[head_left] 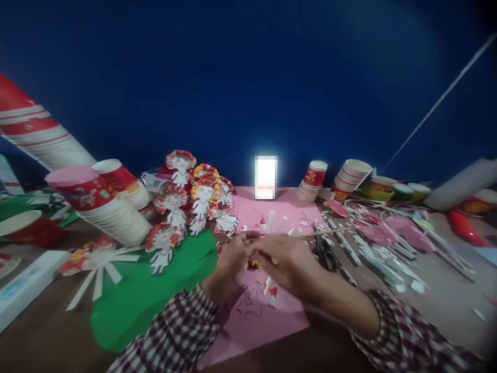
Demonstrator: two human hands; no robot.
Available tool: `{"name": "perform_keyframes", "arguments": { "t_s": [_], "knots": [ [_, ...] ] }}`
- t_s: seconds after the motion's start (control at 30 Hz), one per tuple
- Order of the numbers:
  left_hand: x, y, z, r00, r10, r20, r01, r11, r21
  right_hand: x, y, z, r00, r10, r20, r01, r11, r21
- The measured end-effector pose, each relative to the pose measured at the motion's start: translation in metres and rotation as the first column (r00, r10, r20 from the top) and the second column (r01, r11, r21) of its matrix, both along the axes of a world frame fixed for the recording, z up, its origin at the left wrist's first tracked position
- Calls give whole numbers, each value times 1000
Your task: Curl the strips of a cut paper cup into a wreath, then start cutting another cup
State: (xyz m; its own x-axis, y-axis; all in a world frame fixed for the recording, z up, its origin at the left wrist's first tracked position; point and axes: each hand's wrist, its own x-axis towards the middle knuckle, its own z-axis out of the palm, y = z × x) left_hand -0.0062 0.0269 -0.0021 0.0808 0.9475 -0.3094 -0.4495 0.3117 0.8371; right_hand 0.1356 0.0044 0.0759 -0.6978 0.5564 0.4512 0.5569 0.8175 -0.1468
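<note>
Close together over a sheet of pink paper, my left hand and my right hand meet with fingers bent inward. Just beneath the fingers shows a small yellow-and-red curled paper piece; how it is gripped is hidden. Both hands look closed, the right one partly covering the left fingertips. Red and white paper scraps lie on the pink sheet near dark handwriting. Black-handled scissors rest right of my right hand, and a thin stick runs behind it.
Left of my hands, several paper-doll figures with frilled red-yellow heads stand by a green sheet. Stacked paper cups lean at the left; more cups stand back right. White strips litter the right. A bright phone-like rectangle stands behind.
</note>
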Motion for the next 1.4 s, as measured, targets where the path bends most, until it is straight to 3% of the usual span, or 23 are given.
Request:
{"name": "perform_keyframes", "arguments": {
  "t_s": [0.07,0.13,0.43,0.77,0.9,1.0,1.1,1.4],
  "knots": [
    [1,-1,0,999,47,-6,-47,998,43,18,14,-4,984,-174,22,173,983,59],
    [3,-1,-1,997,80,-16,-80,996,46,31,21,-11,974,-218,61,211,973,96],
    [7,-2,-1,1000,7,4,-7,1000,21,35,26,-51,970,-243,-18,240,938,249],
    [8,-3,13,995,-100,-20,100,995,3,52,30,-52,955,-290,-62,296,919,261],
    [5,0,10,997,-61,56,62,998,-12,59,31,-53,934,-341,-105,356,889,288],
    [3,2,10,988,69,139,-58,995,-83,58,29,-54,937,-334,-100,349,883,314],
    [1,3,13,965,164,204,-130,977,-169,53,25,-54,958,-282,-59,287,915,284],
    [0,2,15,945,176,276,-128,975,-184,47,24,-60,986,-167,31,163,981,107]
  ]
}}
